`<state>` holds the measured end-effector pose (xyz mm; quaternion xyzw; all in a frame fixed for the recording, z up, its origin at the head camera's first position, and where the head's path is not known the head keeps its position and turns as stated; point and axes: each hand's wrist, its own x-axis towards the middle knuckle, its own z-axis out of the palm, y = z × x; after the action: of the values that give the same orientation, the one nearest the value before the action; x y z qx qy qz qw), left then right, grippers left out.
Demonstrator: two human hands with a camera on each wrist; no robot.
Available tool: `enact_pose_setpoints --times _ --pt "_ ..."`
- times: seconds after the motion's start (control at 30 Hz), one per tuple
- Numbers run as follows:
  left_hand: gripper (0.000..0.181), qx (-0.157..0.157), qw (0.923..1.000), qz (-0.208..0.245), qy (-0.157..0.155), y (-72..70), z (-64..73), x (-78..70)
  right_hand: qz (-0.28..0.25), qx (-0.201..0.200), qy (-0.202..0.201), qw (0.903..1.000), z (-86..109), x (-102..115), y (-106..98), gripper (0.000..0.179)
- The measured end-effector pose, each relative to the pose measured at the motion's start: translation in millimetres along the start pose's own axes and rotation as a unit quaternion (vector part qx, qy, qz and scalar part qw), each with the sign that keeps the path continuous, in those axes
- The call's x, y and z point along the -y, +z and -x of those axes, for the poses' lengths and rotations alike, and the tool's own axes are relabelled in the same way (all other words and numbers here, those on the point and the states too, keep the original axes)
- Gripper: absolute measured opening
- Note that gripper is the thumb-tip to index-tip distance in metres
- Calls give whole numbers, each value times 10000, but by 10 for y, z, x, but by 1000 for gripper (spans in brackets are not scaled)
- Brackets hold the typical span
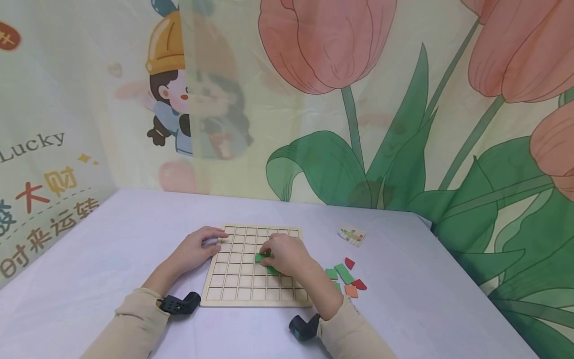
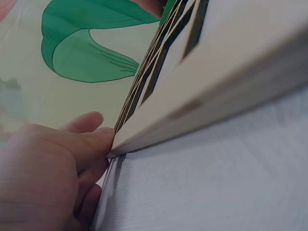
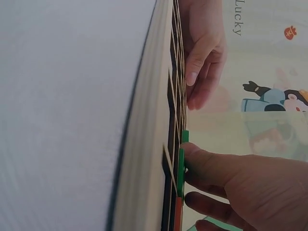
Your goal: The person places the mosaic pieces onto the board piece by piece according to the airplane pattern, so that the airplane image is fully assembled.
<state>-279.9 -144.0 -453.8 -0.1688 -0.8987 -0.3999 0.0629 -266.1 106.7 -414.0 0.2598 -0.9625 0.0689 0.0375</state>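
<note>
Green tile (image 1: 258,258) pinched in right hand (image 1: 286,253) near centre of wooden board (image 1: 228,294), likely for control; left hand (image 1: 196,251) spread at board's left edge, likely for steadying; loose tiles (image 1: 344,273) right of board, presumably for reach.

Straight to the grid board (image 1: 228,280), flat on the desk (image 1: 251,334)! Left grip (image 1: 197,247) by its far left corner, right grip (image 1: 284,253) over tiles (image 1: 273,270) on the middle squares. Now off to the right, beside the board: loose pieces (image 1: 344,274), with a card (image 1: 352,236) farther back. And behind the desk, the backdrop (image 1: 134,99).
</note>
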Motion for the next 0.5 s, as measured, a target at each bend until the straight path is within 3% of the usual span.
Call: enact_pose_setpoints --times 0.5 --pt "31 -29 10000 -58 -2 -5 3 -45 26 -61 -9 10000 -10 -7 23 19"
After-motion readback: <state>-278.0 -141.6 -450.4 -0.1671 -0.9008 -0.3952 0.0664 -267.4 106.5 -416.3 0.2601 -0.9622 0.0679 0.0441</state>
